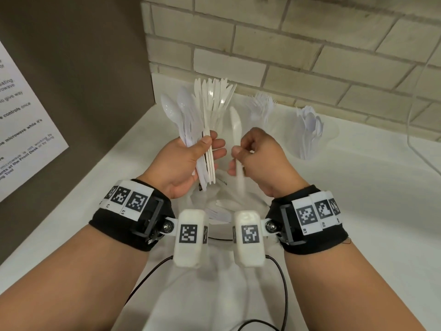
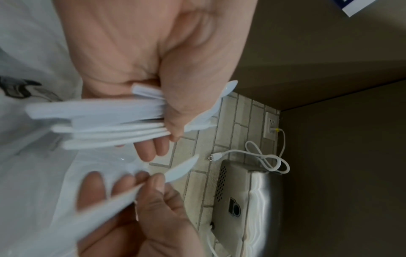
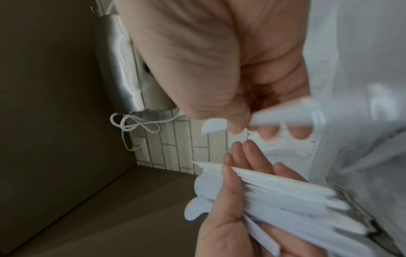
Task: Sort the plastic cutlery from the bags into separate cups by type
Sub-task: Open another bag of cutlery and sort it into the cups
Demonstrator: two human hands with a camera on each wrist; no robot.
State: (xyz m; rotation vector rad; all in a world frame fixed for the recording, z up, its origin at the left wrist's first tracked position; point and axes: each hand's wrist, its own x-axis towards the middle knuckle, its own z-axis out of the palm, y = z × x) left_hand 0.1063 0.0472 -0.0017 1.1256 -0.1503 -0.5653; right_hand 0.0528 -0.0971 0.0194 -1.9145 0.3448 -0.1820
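Head view: left hand (image 1: 183,161) grips a fanned bundle of white plastic spoons and knives (image 1: 205,120), thumb clamped over the handles. Right hand (image 1: 259,161) pinches a single white plastic knife (image 1: 237,139), blade up. Both are held above the white bench (image 1: 358,211). Two clear cups stand near the brick wall: clear cup of forks (image 1: 261,108) and clear cup of spoons (image 1: 310,132).

Left wrist view: bundle handles (image 2: 98,120) cross the palm.

Right wrist view: thumb and fingers closed on the knife (image 3: 274,114).

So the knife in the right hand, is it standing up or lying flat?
Roughly upright. The right hand pinches the knife at mid-handle, blade tip pointing up toward the brick wall, handle end hanging below the fingers.
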